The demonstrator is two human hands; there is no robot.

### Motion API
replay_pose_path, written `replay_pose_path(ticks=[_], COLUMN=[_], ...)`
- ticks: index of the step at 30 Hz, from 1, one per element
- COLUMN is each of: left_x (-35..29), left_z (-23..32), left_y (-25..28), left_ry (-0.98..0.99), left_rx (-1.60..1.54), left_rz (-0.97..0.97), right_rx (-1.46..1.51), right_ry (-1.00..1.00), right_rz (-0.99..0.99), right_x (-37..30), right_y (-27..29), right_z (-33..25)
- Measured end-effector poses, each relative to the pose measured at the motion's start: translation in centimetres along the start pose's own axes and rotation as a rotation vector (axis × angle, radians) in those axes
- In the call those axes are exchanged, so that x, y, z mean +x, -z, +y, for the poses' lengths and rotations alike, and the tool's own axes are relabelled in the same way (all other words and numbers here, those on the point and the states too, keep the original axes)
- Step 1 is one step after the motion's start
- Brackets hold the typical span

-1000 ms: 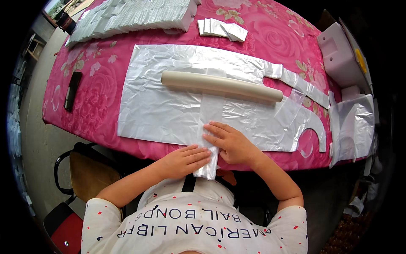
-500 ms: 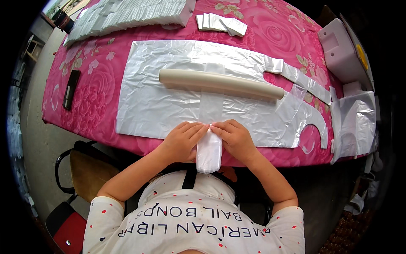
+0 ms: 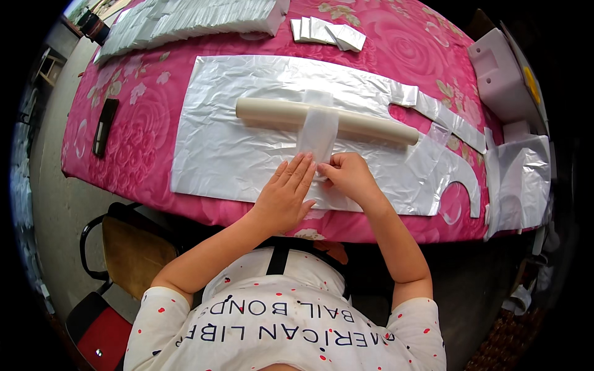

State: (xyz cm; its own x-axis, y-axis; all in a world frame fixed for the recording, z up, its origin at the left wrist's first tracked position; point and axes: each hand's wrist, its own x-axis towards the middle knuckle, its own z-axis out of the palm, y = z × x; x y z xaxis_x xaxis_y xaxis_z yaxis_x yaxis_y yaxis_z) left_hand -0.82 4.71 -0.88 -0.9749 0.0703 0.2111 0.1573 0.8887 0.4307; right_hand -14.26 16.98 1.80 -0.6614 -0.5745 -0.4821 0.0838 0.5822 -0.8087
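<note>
A narrow folded white plastic bag (image 3: 318, 133) runs across the beige tube (image 3: 371, 128), its far part lying over the tube. My left hand (image 3: 286, 193) rests flat with fingers stretched out, the fingertips pressing the bag's near part. Close beside it, my right hand (image 3: 346, 176) is closed, thumb and finger pinched at the bag's right edge. The near end of the bag is partly hidden by my hands. Under everything lies a stack of flat white plastic bags (image 3: 216, 148) with handle loops on the right.
A pink flowered cloth covers the table (image 3: 145, 133). Rows of folded bags (image 3: 192, 21) stand at the far left, a few folded bags (image 3: 328, 33) farther right. A dark, narrow object (image 3: 105, 128) lies left. At right are a white foam box (image 3: 504, 74) and loose plastic bags (image 3: 520, 185).
The folded bag's end, which hung toward me off the table edge, has gone forward over the tube. Both hands moved forward; the left one flattened and the right one drew into a pinch.
</note>
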Motion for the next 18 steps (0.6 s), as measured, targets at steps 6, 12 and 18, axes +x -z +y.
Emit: replay_pose_path(ticks=[6, 12, 18], left_x=[-0.2, 0.1, 1.4], left_z=[0.3, -0.3, -0.5], left_y=[-1.2, -0.9, -0.2], left_ry=[0.105, 0.079, 0.063], left_rx=[0.125, 0.101, 0.041], left_rz=[-0.105, -0.029, 0.11], right_rx=[-0.18, -0.6, -0.767], right_ry=[0.141, 0.648, 1.057], right_rz=[0.167, 0.499, 0.219], right_x=[-1.4, -2.0, 0.3], right_y=[-1.0, -1.4, 0.6], right_z=[0.2, 2.2, 3.0])
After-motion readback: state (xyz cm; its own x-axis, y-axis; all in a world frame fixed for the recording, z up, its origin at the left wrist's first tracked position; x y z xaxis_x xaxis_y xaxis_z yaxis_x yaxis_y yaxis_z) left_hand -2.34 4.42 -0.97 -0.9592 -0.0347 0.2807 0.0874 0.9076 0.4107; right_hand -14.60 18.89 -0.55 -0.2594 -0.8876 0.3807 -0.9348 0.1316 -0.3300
